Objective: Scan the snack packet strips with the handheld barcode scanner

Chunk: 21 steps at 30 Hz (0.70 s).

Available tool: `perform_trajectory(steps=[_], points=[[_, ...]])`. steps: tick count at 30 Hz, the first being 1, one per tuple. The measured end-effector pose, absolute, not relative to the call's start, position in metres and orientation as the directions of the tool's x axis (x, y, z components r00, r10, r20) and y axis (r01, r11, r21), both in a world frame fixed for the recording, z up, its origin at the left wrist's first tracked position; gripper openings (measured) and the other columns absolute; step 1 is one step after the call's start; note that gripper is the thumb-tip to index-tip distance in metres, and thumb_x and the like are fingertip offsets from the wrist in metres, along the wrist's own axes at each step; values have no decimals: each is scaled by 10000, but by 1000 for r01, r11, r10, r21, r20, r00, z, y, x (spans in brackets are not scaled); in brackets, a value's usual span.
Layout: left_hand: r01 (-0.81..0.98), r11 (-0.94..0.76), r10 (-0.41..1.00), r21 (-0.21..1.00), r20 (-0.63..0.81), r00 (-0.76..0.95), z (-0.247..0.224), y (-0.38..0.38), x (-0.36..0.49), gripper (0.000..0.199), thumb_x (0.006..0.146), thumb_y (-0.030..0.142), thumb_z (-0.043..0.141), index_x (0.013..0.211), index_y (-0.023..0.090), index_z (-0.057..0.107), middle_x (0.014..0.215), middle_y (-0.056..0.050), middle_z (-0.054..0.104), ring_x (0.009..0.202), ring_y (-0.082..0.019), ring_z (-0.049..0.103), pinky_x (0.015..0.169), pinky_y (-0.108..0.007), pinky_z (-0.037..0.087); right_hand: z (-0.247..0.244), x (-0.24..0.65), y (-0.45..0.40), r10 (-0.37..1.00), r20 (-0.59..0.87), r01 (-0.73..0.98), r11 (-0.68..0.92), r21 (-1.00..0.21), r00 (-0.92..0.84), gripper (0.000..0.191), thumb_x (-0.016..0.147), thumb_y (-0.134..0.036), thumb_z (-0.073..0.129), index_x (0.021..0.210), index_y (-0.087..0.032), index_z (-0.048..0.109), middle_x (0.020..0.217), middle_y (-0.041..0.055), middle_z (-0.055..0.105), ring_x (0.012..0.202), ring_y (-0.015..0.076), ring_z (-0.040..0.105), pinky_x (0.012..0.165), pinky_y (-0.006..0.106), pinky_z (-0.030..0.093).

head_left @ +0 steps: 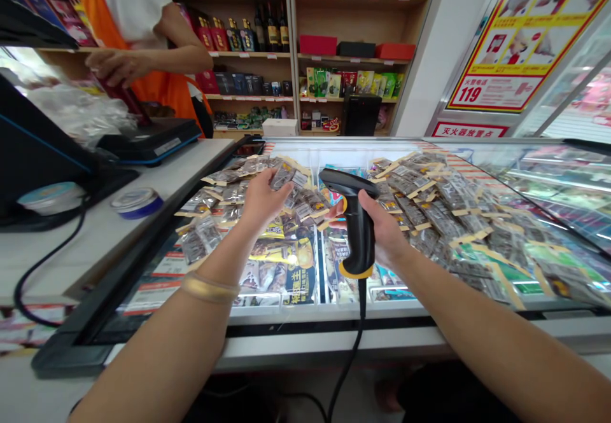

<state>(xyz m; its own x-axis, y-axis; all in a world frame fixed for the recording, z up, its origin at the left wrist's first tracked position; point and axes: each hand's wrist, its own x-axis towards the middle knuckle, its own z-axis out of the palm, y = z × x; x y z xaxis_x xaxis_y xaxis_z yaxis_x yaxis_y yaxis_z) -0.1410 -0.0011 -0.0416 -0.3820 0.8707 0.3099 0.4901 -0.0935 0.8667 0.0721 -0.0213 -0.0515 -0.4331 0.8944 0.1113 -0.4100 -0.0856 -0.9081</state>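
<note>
My right hand (387, 229) is wrapped round the handle of a black and yellow barcode scanner (359, 235), whose head points left. A cable runs down from its base. My left hand (263, 199), with a gold bangle on the wrist, pinches a small clear snack packet (289, 175) with a printed label, to the left of the scanner head. Beneath and around the left hand lies a loose pile of similar packets (233, 193). A larger pile of packets (429, 194) spreads to the right of the scanner. Both piles rest on the glass top of a chest freezer (329, 332).
Ice-cream packs (300, 270) show through the glass. On the left counter (191, 175) stand a black scale (153, 140), a roll of tape (137, 203) and a dark screen stand. A co-worker in an orange apron (162, 108) stands behind it. Shelves (248, 54) line the back.
</note>
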Motion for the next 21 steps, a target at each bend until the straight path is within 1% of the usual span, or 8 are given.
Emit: perform_trajectory(steps=[2,4,6,9,14,17,19,21], points=[[267,-110,881,958,218,-419,-42,2,-141,223,754,279,616,953,178,610,892,-43,699,841,-209,682,827,-377,549,-50,72,-22,889,104,-393,-90,-915,-446,566,635,-757,697,702,-195,715,744,56,732,834,242,705,759,335,559],[58,-95,887,994,111,-449,-40,3,-139,204,771,261,584,961,188,584,842,-25,693,763,-193,684,746,-365,573,-49,72,-23,879,85,-364,-106,-925,-470,568,607,-758,714,695,-197,717,736,54,733,841,243,705,752,328,557],[-35,-81,884,996,56,-463,-37,1,-136,180,787,232,560,964,199,565,811,-12,685,709,-179,680,699,-356,582,-49,71,-25,863,58,-324,-126,-937,-503,559,590,-748,732,686,-197,716,724,52,731,838,242,705,743,322,554],[-15,-67,881,998,52,-471,-34,-2,-131,150,805,217,538,952,200,568,793,-4,671,654,-164,664,670,-355,584,-51,70,-26,835,28,-268,-145,-952,-549,557,602,-746,725,690,-196,718,732,56,733,838,240,702,750,326,550],[58,-67,886,996,86,-456,-37,-3,-128,191,803,233,537,984,194,586,779,-7,658,629,-177,652,652,-376,579,-53,69,-26,833,-3,-233,-158,-959,-554,570,607,-754,718,691,-190,726,743,59,731,820,226,688,797,334,537],[99,-65,882,993,103,-461,-40,-1,-130,206,797,243,548,989,189,603,782,-18,666,649,-187,651,653,-369,572,-53,68,-25,831,-20,-229,-176,-957,-556,559,597,-741,737,689,-189,724,711,54,716,801,222,678,821,343,525],[136,-86,869,987,141,-474,-41,1,-131,187,781,238,567,954,183,613,782,-24,669,679,-189,650,655,-346,564,-52,68,-26,831,-29,-231,-188,-955,-555,547,593,-731,747,684,-193,718,695,48,707,800,221,674,825,346,522],[137,-106,865,985,159,-476,-42,2,-131,177,769,234,580,935,181,614,774,-26,666,687,-191,649,644,-334,558,-53,69,-26,834,-35,-233,-194,-953,-551,537,598,-724,749,681,-194,716,696,48,703,808,222,673,820,344,524]])
